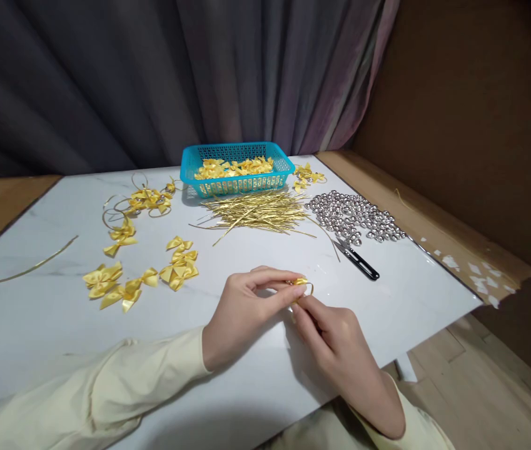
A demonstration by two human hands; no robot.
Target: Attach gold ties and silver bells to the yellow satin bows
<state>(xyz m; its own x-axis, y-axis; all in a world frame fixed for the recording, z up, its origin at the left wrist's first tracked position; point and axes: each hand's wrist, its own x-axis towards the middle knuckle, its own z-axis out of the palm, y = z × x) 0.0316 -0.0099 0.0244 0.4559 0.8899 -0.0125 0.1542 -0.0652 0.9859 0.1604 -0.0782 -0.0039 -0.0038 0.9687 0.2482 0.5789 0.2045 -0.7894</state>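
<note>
The left hand [249, 304] pinches a yellow bow [299, 282], probably best held still so the right hand [335, 329], closed on the gold tie [312, 289] at the bow's three o'clock, can draw it snug, snips [361, 261] lying at two o'clock, silver beads [344, 212] at one.

The one camera rode on the person's head, so it looked from above and from the near side of the grip, facing forward and down. I could tell it sat close: the bare left hand [253, 300] and bare right hand [338, 331] showed large, with cream cloth sleeves [152, 372] even nearer. Beyond the grip, its wide view took in the white marbled tabletop [237, 255], the blue lattice plastic basket [241, 185] and the dark pleated curtain [162, 81] behind.
</note>
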